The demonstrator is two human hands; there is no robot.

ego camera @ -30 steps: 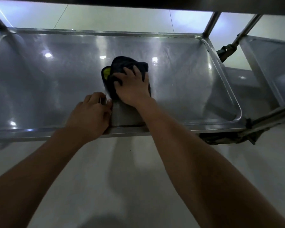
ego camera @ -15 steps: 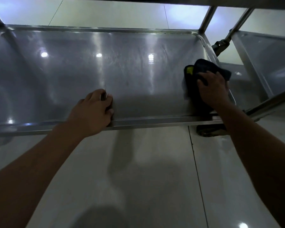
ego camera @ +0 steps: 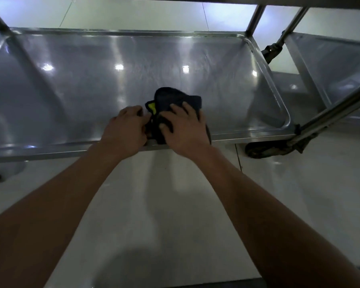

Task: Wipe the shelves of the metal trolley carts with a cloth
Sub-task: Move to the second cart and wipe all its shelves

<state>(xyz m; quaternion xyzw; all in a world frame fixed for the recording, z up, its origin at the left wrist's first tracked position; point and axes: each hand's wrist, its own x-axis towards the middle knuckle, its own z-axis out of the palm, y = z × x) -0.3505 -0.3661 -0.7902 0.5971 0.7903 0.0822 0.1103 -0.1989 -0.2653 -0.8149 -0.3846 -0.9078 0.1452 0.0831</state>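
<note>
While pressed flat-fingered under the right hand [ego camera: 185, 129], dark cloth [ego camera: 175, 98] on gleaming steel shelf [ego camera: 71, 90].

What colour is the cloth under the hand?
The cloth is dark navy, nearly black, with a bright yellow-green patch at its left edge, seen in the head view.

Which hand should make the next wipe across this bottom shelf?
Right. The right hand already lies on the cloth on the shelf; the left hand grips the front rim beside it.
</note>
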